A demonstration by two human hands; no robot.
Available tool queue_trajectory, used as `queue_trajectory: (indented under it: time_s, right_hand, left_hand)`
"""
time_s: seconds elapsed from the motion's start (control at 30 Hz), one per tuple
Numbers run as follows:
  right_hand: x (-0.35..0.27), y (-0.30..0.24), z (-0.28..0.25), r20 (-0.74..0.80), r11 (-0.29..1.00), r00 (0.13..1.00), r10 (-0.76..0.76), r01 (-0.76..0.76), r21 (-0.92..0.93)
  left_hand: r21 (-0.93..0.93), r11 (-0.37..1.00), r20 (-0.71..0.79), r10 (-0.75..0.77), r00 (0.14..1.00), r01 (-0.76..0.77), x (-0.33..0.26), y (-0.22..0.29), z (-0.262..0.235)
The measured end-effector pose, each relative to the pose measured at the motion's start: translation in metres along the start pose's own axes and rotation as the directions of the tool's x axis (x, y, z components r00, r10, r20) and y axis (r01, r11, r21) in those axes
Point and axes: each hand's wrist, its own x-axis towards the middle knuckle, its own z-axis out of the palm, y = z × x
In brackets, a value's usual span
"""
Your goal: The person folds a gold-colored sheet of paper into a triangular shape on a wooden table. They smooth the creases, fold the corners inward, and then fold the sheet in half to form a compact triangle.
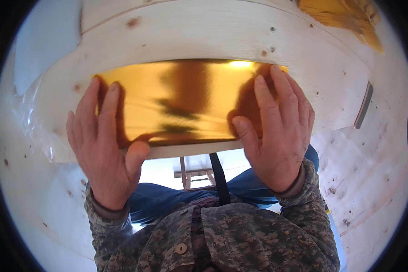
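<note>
A shiny gold foil sheet (167, 97), rectangular and mirror-like, lies on the pale wooden table (204, 36) near its front edge. My left hand (102, 140) rests on the sheet's left end, fingers stretched out and apart, thumb by the lower edge. On the right end lies my right hand (279, 129), its fingers extended over the foil and its thumb spread inward. Neither hand grips anything. Dark reflections of the hands show in the gold surface.
At the far right sits a crumpled golden-yellow film piece (344, 20). Clear plastic wrap (36, 118) lies at the left, below a pale white sheet (47, 41). A narrow dark strip (363, 105) lies along the table's right end.
</note>
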Motion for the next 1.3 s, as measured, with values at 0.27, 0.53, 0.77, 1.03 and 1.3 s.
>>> queue_trajectory:
  time_s: [0.27, 0.53, 0.77, 1.03, 1.3]
  right_hand:
    - [-0.001, -0.009, 0.008, -0.137, 0.999, 0.990, -0.037, 0.035, -0.014]
    - [-0.001, -0.014, 0.004, -0.186, 0.996, 0.978, -0.088, 0.085, -0.025]
    - [0.001, -0.012, 0.007, -0.298, 0.986, 0.940, -0.165, 0.159, -0.047]
    - [0.019, -0.044, 0.033, -0.334, 0.957, 0.935, 0.116, -0.196, -0.216]
    - [0.025, -0.046, 0.028, -0.280, 0.946, 0.943, 0.181, -0.245, -0.214]
  left_hand:
    - [0.140, 0.988, -0.133, -0.041, 0.990, 0.060, 0.003, 0.016, 0.001]
    - [0.101, 0.991, -0.268, -0.062, 0.961, 0.092, 0.015, 0.033, 0.006]
    - [0.219, 0.963, -0.268, -0.093, 0.959, 0.155, 0.018, 0.044, 0.012]
    - [0.181, 0.967, -0.198, -0.144, 0.970, 0.181, 0.015, 0.044, 0.011]
    - [0.187, 0.961, -0.225, -0.162, 0.961, 0.205, 0.013, 0.044, 0.016]
